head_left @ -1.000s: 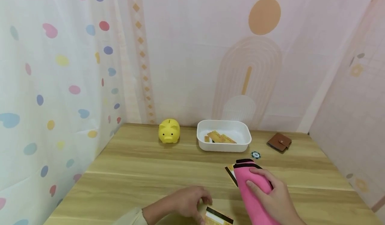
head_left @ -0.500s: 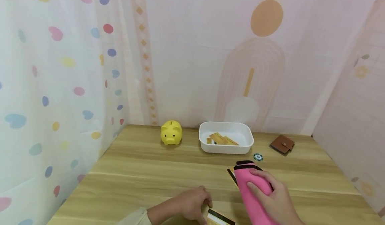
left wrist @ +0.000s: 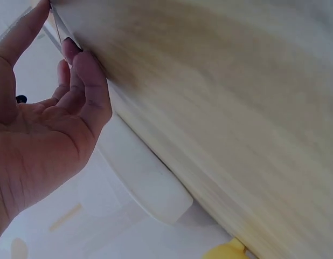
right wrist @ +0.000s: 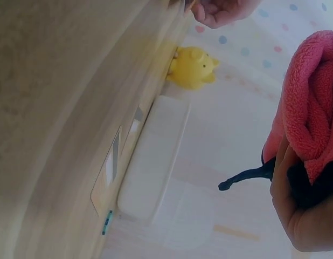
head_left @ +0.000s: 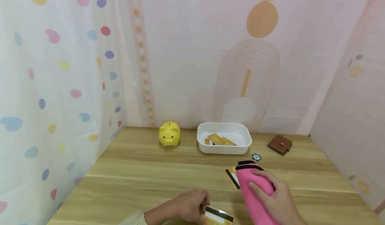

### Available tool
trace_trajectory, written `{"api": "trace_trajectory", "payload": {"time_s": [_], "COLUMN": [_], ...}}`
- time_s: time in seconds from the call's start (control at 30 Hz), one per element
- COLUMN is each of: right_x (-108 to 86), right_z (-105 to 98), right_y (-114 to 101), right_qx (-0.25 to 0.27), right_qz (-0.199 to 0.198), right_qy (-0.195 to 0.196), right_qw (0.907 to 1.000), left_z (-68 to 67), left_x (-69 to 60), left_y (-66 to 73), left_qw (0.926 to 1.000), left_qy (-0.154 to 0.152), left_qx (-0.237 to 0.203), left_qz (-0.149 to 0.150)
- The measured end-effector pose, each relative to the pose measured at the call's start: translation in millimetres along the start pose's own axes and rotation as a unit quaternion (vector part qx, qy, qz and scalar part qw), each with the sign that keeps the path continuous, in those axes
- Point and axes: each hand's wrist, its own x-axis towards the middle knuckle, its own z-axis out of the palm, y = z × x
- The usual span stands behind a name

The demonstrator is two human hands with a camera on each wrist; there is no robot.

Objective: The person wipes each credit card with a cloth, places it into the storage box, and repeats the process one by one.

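My left hand pinches the left edge of a gold card with a black stripe, at the front of the table. In the left wrist view, the left hand has its thumb and fingertips at the card's thin edge. My right hand grips a folded pink cloth with black edging. Fluffy pink folds and a dark loop show beside the right hand in the right wrist view. Another striped card lies on the table, partly hidden behind the cloth.
A white tray at the back holds several gold cards. To its left stands a yellow piggy bank; to its right lie a round chip and a brown wallet. Patterned curtains surround the wooden table.
My left fingers have closed in on the near card's edge, and the card catches light along its stripe. The right hand keeps its grip on the cloth. The head view has shifted slightly.
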Motion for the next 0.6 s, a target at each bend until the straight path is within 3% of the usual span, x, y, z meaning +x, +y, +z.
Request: {"api": "trace_trajectory", "payload": {"time_s": [0.13, 0.3, 0.6], "right_x": [0.6, 3.0, 4.6], "right_z": [0.2, -0.6, 0.1], "right_y": [-0.9, -0.4, 2.1], "right_qx": [-0.008, -0.01, -0.018], "right_qz": [-0.015, -0.021, -0.009], "right_qy": [0.0, -0.004, -0.019], "right_qw": [0.9999, 0.9997, 0.9996], "left_z": [-0.9, -2.2, -2.2], "left_x": [2.3, 6.5, 4.8], "left_y": [-3.3, -6.3, -9.1], "left_qw": [0.9986, 0.9961, 0.9927], "left_qy": [-0.003, -0.013, -0.004], "left_qx": [-0.052, -0.085, -0.12], "left_qz": [0.006, 0.022, -0.014]}}
